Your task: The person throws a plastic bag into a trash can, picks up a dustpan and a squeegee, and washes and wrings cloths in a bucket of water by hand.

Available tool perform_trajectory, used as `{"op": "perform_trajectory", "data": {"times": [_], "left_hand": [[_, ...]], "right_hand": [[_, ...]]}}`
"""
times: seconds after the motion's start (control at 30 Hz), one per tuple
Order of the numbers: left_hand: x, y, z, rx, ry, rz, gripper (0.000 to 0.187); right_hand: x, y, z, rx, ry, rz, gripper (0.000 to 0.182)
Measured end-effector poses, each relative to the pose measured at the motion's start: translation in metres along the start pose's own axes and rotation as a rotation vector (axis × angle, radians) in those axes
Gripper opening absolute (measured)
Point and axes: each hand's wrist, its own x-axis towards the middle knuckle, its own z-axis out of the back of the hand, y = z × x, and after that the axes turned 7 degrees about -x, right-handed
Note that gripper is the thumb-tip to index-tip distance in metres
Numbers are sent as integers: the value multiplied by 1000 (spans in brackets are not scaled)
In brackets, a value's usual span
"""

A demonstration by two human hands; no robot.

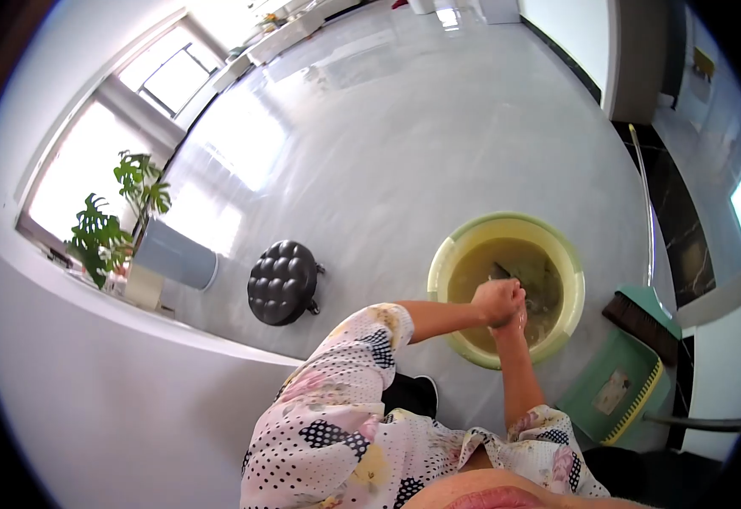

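Observation:
Both my hands are closed together above a pale yellow-green basin (442, 263) of murky brown water (476, 263). My left hand (496, 302) reaches in from the left, its fingers curled in a fist. Just below and against it, my right hand (513, 326) is closed too, wet, and partly hidden by the left. A dark, wet piece that looks like a cloth (499, 271) pokes out beyond the fists; most of it is hidden in the fingers. The water beneath the hands looks disturbed.
Right of the basin lie a green dustpan (587, 386) and a broom (648, 314) with a long pale handle. A black tufted stool (283, 282) stands to the left. Farther left, a leafy plant grows in a grey pot (175, 253) near the window. The grey floor (387, 144) is shiny.

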Motion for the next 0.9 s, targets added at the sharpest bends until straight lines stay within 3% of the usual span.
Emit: {"op": "perform_trajectory", "data": {"times": [0.03, 0.13, 0.17, 0.27, 0.33, 0.4, 0.43, 0.5, 0.53, 0.57, 0.67, 0.77, 0.87, 0.9], "left_hand": [[-13, -28, -1, -41, 10, -120, 27], [-22, -49, -12, -71, 177, -208, 25], [-19, -27, -29, -53, 85, -258, 27], [5, 8, -17, -14, 159, 179, 32], [23, 70, -27, 99, 313, 183, 39], [29, 70, -17, 217, 461, 175, 44], [31, 70, -11, 276, 535, 169, 47], [45, 109, -12, 232, 546, 207, 51], [44, 117, -4, 169, 448, 264, 49], [40, 123, 4, 105, 347, 323, 48], [27, 140, 0, 11, 371, 390, 40], [9, 130, -34, 29, 428, 251, 33], [-17, 55, -36, -110, 332, 63, 30], [-25, 27, -29, -155, 309, -11, 29]], "right_hand": [[-4, 9, 4, 25, -21, -14, 31], [-19, 21, 9, 59, -98, -64, 32], [-23, 17, 4, 77, -133, -79, 32], [-29, -1, -17, 36, -268, -74, 33], [-32, -4, -24, -63, -372, -70, 35], [-34, -3, -28, -161, -477, -63, 36], [-28, -5, -8, -216, -433, 24, 36], [-34, 14, -8, -504, -565, -59, 35], [-37, 22, -6, -647, -630, -103, 35], [-31, 19, 23, -634, -623, -122, 36], [-45, 31, 11, -689, -593, -355, 41], [-52, 34, -24, -574, -572, -441, 44], [-28, 28, 39, -291, -300, -483, 45], [-23, 20, 71, -266, 47, -231, 43]]}}
